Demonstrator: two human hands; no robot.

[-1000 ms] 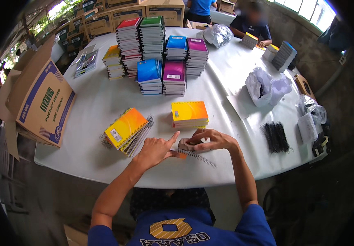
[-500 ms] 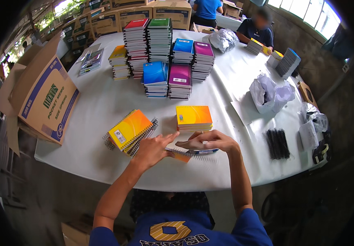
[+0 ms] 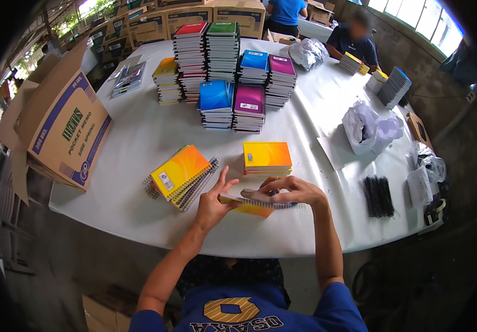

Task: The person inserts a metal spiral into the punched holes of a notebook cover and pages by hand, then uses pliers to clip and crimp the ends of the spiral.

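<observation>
My left hand (image 3: pixel 212 206) grips the left end of a small orange-and-yellow notebook (image 3: pixel 256 209), thumb and fingers on its edge. The notebook is tilted, and a dark wire coil (image 3: pixel 274 205) runs along its upper edge. My right hand (image 3: pixel 299 191) is bent over the coil, its extended finger with a greyish covering lying along it. A slim blue pen-like tool shows partly beneath the right fingers; most of it is hidden. Just beyond the hands sits a short stack of yellow-orange notebooks (image 3: pixel 267 155). To the left lies a fanned pile of coil-bound yellow-orange notebooks (image 3: pixel 182 172).
Tall stacks of coloured notebooks (image 3: pixel 222 72) stand at the table's back. An open cardboard box (image 3: pixel 69 130) is at left. On the right are loose black coils (image 3: pixel 378 196), a white plastic bag (image 3: pixel 368 130) and clear wrapping. A co-worker (image 3: pixel 354 41) sits at far right.
My left fingers have lifted and spread, with the grip now at the notebook's left end. The coil sticking out to the right now shows less. The view has shifted slightly.
</observation>
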